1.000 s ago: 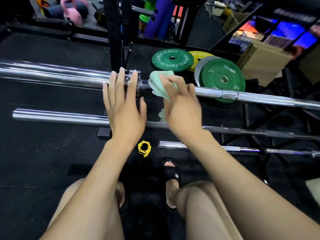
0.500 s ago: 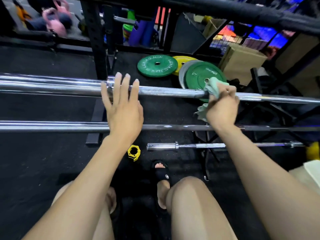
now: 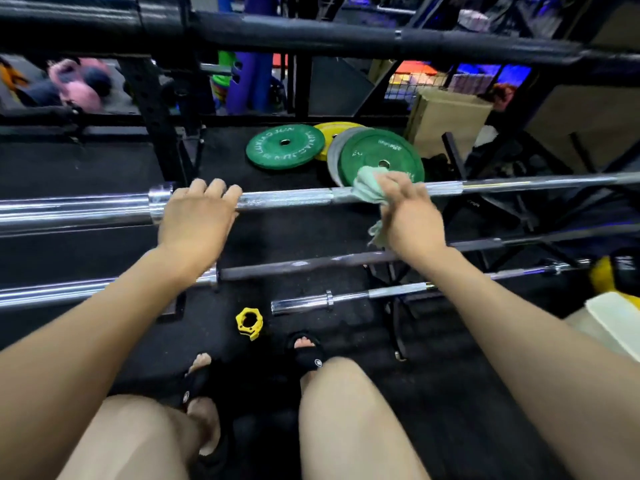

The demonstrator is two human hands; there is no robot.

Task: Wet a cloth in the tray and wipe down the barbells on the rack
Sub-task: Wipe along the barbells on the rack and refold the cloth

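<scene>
Head view: right hand (image 3: pixel 410 216) fingers (image 3: pixel 391 187) curled round green cloth (image 3: pixel 367 192), clamped on top barbell (image 3: pixel 287 199) mid-shaft. Left hand (image 3: pixel 197 220) fingers together, hooked over the bar just beside the collar, steadying it. We'd keep the cloth wrapped full round w/ firm squeeze, long strokes along the knurl, and rotate the bar w/ left. Two lower barbells (image 3: pixel 311 265) not yet reached. Green plates (image 3: pixel 381 157) on floor behind, yellow clip (image 3: pixel 249 323) near feet; black rack crossbar (image 3: pixel 311 36) overhead limits reach. Tray not in view.
</scene>
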